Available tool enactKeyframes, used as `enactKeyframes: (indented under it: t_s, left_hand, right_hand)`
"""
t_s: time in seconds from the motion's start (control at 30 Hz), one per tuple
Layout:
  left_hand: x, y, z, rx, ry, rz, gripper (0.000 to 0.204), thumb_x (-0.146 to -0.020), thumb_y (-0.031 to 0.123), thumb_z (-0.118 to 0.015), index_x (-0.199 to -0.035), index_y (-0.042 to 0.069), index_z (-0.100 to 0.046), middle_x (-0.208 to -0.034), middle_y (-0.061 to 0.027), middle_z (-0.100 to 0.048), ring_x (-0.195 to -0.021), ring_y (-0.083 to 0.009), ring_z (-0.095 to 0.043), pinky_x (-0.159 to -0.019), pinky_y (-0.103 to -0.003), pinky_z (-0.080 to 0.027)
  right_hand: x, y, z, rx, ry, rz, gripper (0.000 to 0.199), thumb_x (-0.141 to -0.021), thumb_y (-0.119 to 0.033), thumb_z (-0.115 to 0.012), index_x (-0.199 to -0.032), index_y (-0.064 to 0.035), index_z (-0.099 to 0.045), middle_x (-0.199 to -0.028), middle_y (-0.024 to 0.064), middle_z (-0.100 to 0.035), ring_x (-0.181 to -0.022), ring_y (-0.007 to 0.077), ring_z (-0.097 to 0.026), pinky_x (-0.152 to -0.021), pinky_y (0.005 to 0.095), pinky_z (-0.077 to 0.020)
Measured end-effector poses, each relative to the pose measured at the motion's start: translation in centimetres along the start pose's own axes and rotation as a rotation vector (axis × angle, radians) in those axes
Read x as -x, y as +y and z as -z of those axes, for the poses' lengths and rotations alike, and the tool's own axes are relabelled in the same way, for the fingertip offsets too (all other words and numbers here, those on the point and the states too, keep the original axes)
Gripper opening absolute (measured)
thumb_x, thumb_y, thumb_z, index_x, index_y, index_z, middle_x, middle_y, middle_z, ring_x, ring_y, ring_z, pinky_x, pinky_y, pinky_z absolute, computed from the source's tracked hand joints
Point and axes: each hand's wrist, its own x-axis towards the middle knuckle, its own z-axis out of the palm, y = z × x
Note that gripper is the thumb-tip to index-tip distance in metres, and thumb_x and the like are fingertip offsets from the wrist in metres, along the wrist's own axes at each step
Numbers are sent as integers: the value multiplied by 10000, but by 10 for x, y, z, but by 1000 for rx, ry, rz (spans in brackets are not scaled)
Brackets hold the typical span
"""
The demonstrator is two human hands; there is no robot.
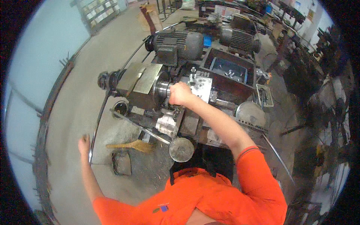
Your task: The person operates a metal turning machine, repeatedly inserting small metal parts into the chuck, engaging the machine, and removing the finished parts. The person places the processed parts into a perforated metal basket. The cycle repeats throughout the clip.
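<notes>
Workshop floor of bare concrete [75, 112] surrounds a grimy lathe [157, 101]. Nearest, at 8 o'clock, left hand [84, 144] hangs free, fingers loosely spread, holding nothing, just beside a broom [131, 145] lying on the floor. Right hand [180, 93], at centre, is closed around the chuck [163, 88]; what its fingers hold cannot be told. Beyond, at 12 o'clock, sits a motor [180, 45].
</notes>
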Motion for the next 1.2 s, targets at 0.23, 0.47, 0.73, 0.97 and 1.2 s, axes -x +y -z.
enactKeyframes:
  t_s: [0.23,0.47,0.73,0.97,1.2]
  left_hand:
    - [70,27,-18,146,-172,381,622,-873,562,-346,-885,13,-637,-868,-200,-631,-838,-387,-591,-738,-455,-445]
    - [111,84,-18,0,-193,96,511,-725,410,-663,-1009,-6,-576,-894,-225,-605,-826,-392,-588,-730,-454,-457]
    - [24,92,-43,444,-437,31,360,-791,312,-600,-915,-25,-568,-752,-189,-584,-713,-305,-597,-656,-404,-468]
    - [23,100,-54,379,-379,165,210,-783,172,-555,-801,-37,-570,-561,-147,-552,-466,-237,-575,-474,-353,-458]
    - [30,131,-34,404,-262,114,161,-765,109,-550,-693,-35,-554,-525,-115,-553,-450,-198,-569,-440,-337,-446]
  right_hand:
    - [-1,-6,4,-97,-45,44,252,-548,-185,-663,-763,-57,-693,-830,138,-670,-779,271,-657,-750,372,-508]
    - [1,3,-6,-136,-13,4,220,-527,-176,-596,-688,-42,-664,-751,161,-647,-780,313,-628,-726,386,-502]
    - [11,55,26,-190,-27,-172,309,-552,-225,-622,-825,-101,-701,-860,101,-667,-828,312,-627,-774,356,-498]
    - [54,286,-5,-178,222,-460,344,-589,-240,-628,-893,-89,-687,-944,169,-627,-928,323,-590,-782,382,-476]
    - [46,421,-94,-270,131,-533,322,-641,-250,-595,-904,-92,-690,-901,127,-661,-860,263,-633,-774,317,-487]
